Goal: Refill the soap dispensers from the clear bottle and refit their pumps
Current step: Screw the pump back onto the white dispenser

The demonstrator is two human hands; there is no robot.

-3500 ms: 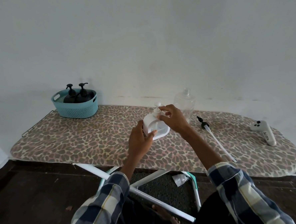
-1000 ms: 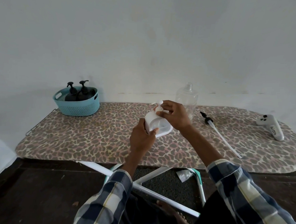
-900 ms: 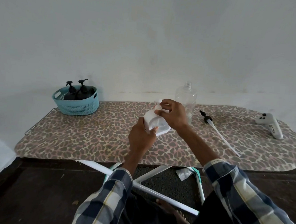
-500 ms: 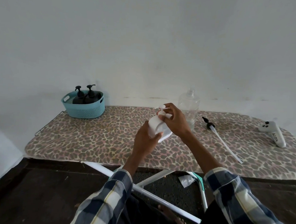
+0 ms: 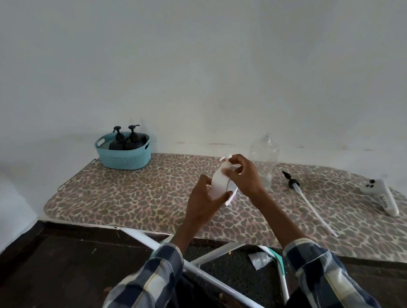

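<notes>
White dispenser point(image 5: 219, 185) between both hands

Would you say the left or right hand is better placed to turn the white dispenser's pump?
Right hand: its fingers already pinch the pump, while the left hand grips the white dispenser body.

The left hand point(image 5: 204, 196) covers the lower body of the white dispenser point(image 5: 219, 183), and the right hand point(image 5: 244, 177) covers its neck, so the seating of the pump cannot be determined. The right hand also hides the lower left part of the clear bottle point(image 5: 264, 155); its liquid level cannot be read. The basket point(image 5: 123, 157) wall hides the bodies of the two black dispensers point(image 5: 127, 141). The writing on the white controller point(image 5: 381, 196) is too small to read. Both sleeves point(image 5: 332, 288) are cut off by the bottom edge.
</notes>
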